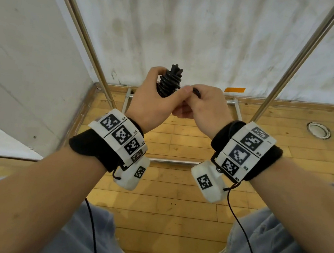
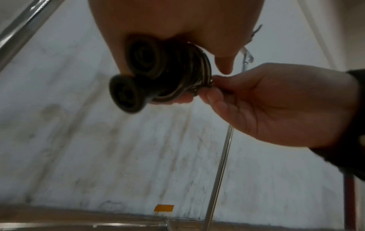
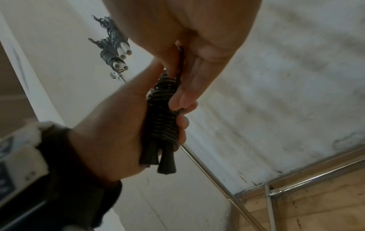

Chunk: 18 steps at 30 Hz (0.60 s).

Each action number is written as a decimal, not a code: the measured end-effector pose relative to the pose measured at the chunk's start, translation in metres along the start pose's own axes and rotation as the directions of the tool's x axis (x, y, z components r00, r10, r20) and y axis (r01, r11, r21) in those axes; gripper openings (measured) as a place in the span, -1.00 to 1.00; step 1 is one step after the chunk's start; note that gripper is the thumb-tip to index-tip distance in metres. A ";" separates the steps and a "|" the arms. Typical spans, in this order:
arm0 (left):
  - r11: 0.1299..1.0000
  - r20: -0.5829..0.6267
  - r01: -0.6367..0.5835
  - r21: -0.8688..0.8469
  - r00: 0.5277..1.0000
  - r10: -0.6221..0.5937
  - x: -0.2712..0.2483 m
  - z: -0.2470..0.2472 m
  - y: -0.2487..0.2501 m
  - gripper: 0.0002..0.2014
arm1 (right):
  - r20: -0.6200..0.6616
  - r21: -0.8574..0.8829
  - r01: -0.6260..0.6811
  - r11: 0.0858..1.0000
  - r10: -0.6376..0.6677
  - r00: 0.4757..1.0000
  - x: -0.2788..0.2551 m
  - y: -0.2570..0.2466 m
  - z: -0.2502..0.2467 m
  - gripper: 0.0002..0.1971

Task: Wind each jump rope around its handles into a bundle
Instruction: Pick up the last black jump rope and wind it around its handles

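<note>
My left hand (image 1: pixel 155 96) grips a black jump rope bundle (image 1: pixel 170 80), its cord coiled round the two black handles (image 2: pixel 136 78). The handles' flared ends (image 3: pixel 164 162) stick out below my left palm (image 3: pixel 110 134). My right hand (image 1: pixel 201 103) sits just right of the bundle and pinches the last loop of black cord (image 3: pixel 180 62) against the coil. In the left wrist view my right hand's fingertips (image 2: pixel 209 95) touch the coil's side (image 2: pixel 197 78).
Two bundled grey ropes with white handles (image 3: pixel 116 51) hang from a metal rack rail above. Slanted metal rack poles (image 1: pixel 83 35) (image 1: pixel 299 57) stand on either side in front of a white wall. The rack's base bars (image 1: pixel 170 161) lie on the wooden floor (image 1: pixel 163 214).
</note>
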<state>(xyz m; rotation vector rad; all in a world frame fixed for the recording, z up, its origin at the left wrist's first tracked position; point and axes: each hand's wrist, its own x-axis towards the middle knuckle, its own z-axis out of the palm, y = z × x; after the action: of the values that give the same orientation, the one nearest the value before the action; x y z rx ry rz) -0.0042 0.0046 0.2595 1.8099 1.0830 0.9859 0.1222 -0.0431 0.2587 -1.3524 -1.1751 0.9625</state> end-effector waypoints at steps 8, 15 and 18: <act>0.999 -0.110 0.039 -0.006 0.993 -0.039 0.004 -0.003 0.011 -0.77 | -0.077 0.186 -0.095 0.978 0.111 0.991 0.009 -0.002 -0.009 -0.76; 1.000 -0.015 0.015 -0.027 1.000 -0.016 -0.003 -0.001 0.018 -0.75 | -0.113 0.231 -0.196 0.953 0.226 0.967 0.018 0.011 -0.015 -0.77; 0.999 0.033 0.013 -0.037 0.999 -0.011 -0.006 -0.003 0.020 -0.82 | -0.081 0.285 -0.223 0.932 0.256 0.963 0.021 0.014 -0.017 -0.78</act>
<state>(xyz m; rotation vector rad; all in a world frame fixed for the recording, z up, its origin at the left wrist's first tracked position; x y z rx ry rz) -0.0030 -0.0068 0.2771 1.7817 1.0475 0.9596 0.1446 -0.0256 0.2478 -1.3258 -0.7661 1.1576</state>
